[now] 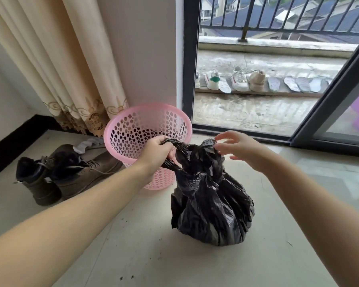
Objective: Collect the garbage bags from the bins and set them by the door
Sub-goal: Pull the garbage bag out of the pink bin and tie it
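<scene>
A full black garbage bag (212, 206) stands on the tiled floor in front of a pink perforated plastic bin (133, 129). No liner shows inside the bin. My left hand (155, 155) is closed around one twisted handle of the bag, pulling it to the left. My right hand (243, 150) hovers at the bag's other gathered top, fingers spread, thumb and forefinger touching the plastic. The bag's top is bunched between both hands.
A pair of dark brown boots (56, 172) lies left of the bin, under a beige curtain (66, 65). A sliding glass door (336, 112) stands open to a balcony with shoes (238, 79) and insoles in a row.
</scene>
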